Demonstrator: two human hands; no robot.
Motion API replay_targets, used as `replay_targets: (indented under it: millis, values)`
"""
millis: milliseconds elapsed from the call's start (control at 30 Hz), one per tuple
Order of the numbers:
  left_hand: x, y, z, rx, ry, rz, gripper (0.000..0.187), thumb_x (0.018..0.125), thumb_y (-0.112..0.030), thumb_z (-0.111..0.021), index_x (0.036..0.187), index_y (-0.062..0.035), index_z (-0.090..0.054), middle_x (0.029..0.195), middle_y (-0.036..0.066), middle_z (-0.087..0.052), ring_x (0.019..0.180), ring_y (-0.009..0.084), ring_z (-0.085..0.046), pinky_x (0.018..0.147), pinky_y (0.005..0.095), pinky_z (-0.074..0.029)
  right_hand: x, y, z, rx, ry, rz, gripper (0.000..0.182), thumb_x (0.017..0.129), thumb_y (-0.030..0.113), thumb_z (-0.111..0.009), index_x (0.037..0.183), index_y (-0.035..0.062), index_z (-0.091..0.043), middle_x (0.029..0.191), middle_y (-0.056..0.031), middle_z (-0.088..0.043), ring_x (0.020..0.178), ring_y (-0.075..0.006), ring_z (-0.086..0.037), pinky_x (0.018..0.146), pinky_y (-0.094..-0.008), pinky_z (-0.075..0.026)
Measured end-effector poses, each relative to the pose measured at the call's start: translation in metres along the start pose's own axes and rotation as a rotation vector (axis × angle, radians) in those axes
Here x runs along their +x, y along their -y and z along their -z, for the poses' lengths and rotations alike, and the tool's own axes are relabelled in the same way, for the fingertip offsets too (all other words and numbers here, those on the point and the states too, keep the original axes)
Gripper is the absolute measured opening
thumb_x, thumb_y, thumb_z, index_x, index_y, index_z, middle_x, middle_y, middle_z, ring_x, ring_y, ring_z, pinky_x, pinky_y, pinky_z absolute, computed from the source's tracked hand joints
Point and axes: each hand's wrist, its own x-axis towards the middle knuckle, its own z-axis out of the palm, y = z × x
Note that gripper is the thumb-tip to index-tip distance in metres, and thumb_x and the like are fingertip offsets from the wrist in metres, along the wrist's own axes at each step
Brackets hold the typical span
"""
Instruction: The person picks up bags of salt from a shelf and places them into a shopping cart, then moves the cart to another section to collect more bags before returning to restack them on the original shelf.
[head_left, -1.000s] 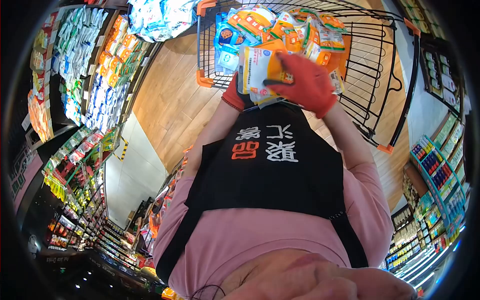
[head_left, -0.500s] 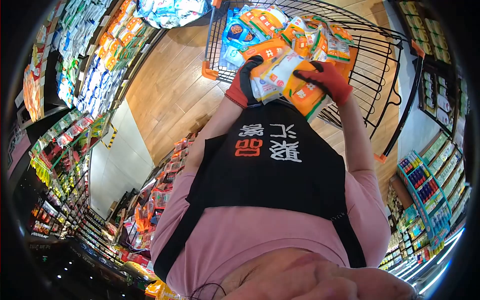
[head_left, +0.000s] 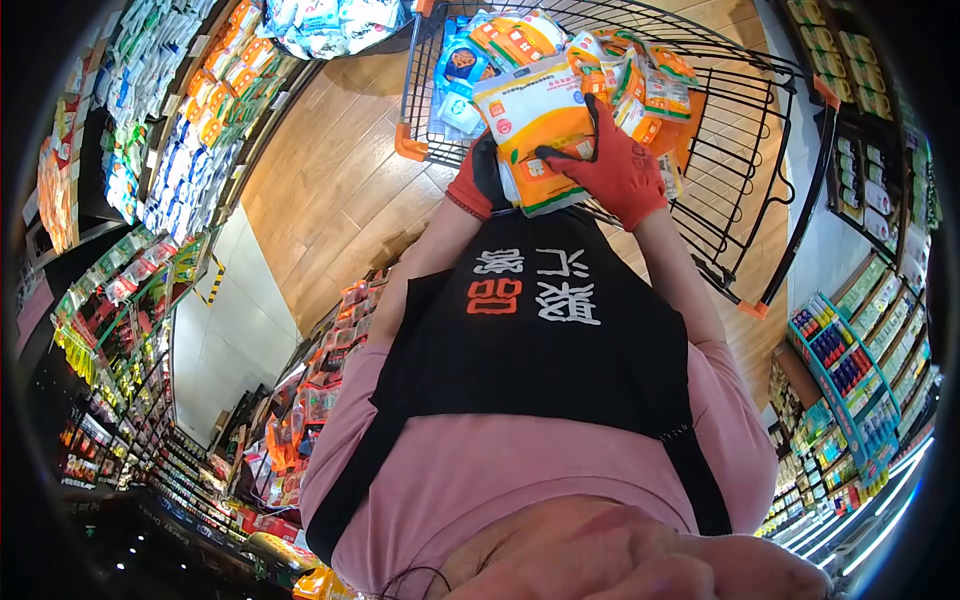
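My left hand (head_left: 480, 180), in a red and black glove, is closed at the left edge of orange and white packets; its fingertips are partly hidden. A white-topped orange packet (head_left: 535, 105) is held upright between my hands, overlapping a second orange packet (head_left: 540, 180) nearer the apron. My right hand (head_left: 615, 175), in a matching glove, grips the right side, with its thumb and a finger over the front. Behind them, more orange packets (head_left: 640, 80) and blue packets (head_left: 462, 65) lie in a black wire cart (head_left: 740, 130).
Orange corner pieces (head_left: 410, 142) and a handle bar (head_left: 800, 210) edge the cart. Shelves of bagged goods (head_left: 215, 100) stand at the left, with a round bin of white and blue bags (head_left: 335, 22) at the top. A teal display rack (head_left: 845, 375) stands at the right.
The white-topped packet has turned and lifted to face me more squarely. My right hand has shifted left and lower on the packets. The cart appears slightly farther left.
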Motion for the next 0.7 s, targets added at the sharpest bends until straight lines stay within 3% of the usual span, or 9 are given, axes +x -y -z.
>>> replay_targets:
  millis: [100, 200, 267, 333, 367, 400, 433, 500, 700]
  values:
    - [-0.007, -0.007, -0.008, -0.011, 0.072, 0.040, 0.045, 0.090, -0.027, -0.041, 0.130, -0.0070, -0.037, 0.127, 0.014, -0.047, 0.115, 0.0268, -0.048, 0.097, 0.0444, -0.039, 0.010, -0.021, -0.013, 0.473, -0.199, 0.172, 0.096, 0.067, 0.051, -0.069, 0.135, -0.0019, -0.025, 0.114, -0.0163, -0.057, 0.116, -0.0202, -0.046, 0.096, -0.0352, -0.037]
    - [-0.008, -0.014, 0.005, -0.017, 0.197, 0.076, 0.048, 0.087, -0.030, -0.045, 0.128, -0.0067, -0.039, 0.125, 0.013, -0.049, 0.113, 0.0268, -0.049, 0.096, 0.0447, -0.039, 0.040, -0.060, -0.038, 0.680, 0.284, 0.246, 0.084, 0.075, 0.030, -0.068, 0.136, -0.0028, -0.020, 0.116, -0.0169, -0.056, 0.125, -0.0150, -0.035, 0.102, -0.0327, -0.030]
    - [-0.007, -0.015, -0.004, -0.176, 0.239, 0.075, 0.051, 0.086, -0.034, -0.047, 0.129, -0.0071, -0.039, 0.125, 0.014, -0.049, 0.113, 0.0285, -0.049, 0.096, 0.0456, -0.039, 0.039, -0.068, -0.059, 0.977, 0.447, 0.204, 0.079, 0.078, 0.019, -0.065, 0.138, -0.0007, -0.017, 0.116, -0.0170, -0.055, 0.122, -0.0131, -0.038, 0.102, -0.0325, -0.031]
    - [-0.006, -0.019, 0.004, 0.095, 0.054, -0.087, 0.056, 0.087, -0.042, -0.043, 0.130, -0.0070, -0.036, 0.125, 0.015, -0.047, 0.112, 0.0305, -0.049, 0.096, 0.0465, -0.039, 0.039, -0.052, -0.079, 1.622, 0.397, -0.060, 0.082, 0.077, 0.008, -0.066, 0.140, 0.0064, -0.013, 0.116, -0.0146, -0.055, 0.109, -0.0158, -0.052, 0.095, -0.0342, -0.041]
    - [-0.004, -0.019, 0.011, 0.191, -0.041, -0.147, 0.060, 0.087, -0.047, -0.040, 0.132, -0.0072, -0.034, 0.127, 0.015, -0.046, 0.112, 0.0320, -0.048, 0.096, 0.0480, -0.038, 0.029, -0.024, -0.054, 1.673, 0.358, -0.189, 0.082, 0.073, 0.000, -0.067, 0.137, 0.0053, -0.016, 0.115, -0.0134, -0.055, 0.100, -0.0188, -0.058, 0.085, -0.0327, -0.048]
    - [-0.002, -0.016, -0.006, 0.103, -0.012, -0.180, 0.063, 0.087, -0.051, -0.038, 0.131, -0.0072, -0.034, 0.126, 0.016, -0.046, 0.109, 0.0317, -0.050, 0.094, 0.0472, -0.040, 0.032, -0.021, -0.052, 1.670, 0.371, -0.168, 0.081, 0.071, -0.002, -0.067, 0.135, 0.0053, -0.019, 0.114, -0.0132, -0.055, 0.100, -0.0198, -0.058, 0.082, -0.0328, -0.050]
    - [0.000, -0.018, 0.007, 0.316, -0.092, -0.289, 0.062, 0.087, -0.053, -0.036, 0.130, -0.0074, -0.036, 0.124, 0.015, -0.047, 0.107, 0.0298, -0.052, 0.091, 0.0446, -0.043, 0.033, -0.020, -0.053, 1.668, 0.386, -0.149, 0.079, 0.070, -0.003, -0.068, 0.134, 0.0052, -0.022, 0.114, -0.0129, -0.055, 0.100, -0.0209, -0.058, 0.080, -0.0329, -0.051]
    - [-0.010, -0.013, -0.037, 0.326, -0.163, -0.373, 0.062, 0.088, -0.055, -0.035, 0.129, -0.0084, -0.036, 0.123, 0.013, -0.048, 0.106, 0.0276, -0.053, 0.089, 0.0422, -0.045, 0.034, -0.021, -0.055, 1.738, 0.423, -0.171, 0.073, 0.073, -0.002, -0.064, 0.133, 0.0020, -0.023, 0.114, -0.0144, -0.055, 0.101, -0.0208, -0.058, 0.083, -0.0331, -0.050]
    - [-0.032, -0.015, -0.047, 0.615, -0.276, -0.285, 0.068, 0.086, -0.060, -0.038, 0.130, -0.0074, -0.035, 0.125, 0.014, -0.046, 0.111, 0.0278, -0.051, 0.091, 0.0426, -0.045, 0.033, -0.026, -0.070, 1.664, 0.356, -0.148, 0.081, 0.072, -0.005, -0.063, 0.137, 0.0030, -0.016, 0.115, -0.0147, -0.055, 0.101, -0.0210, -0.058, 0.081, -0.0312, -0.051]
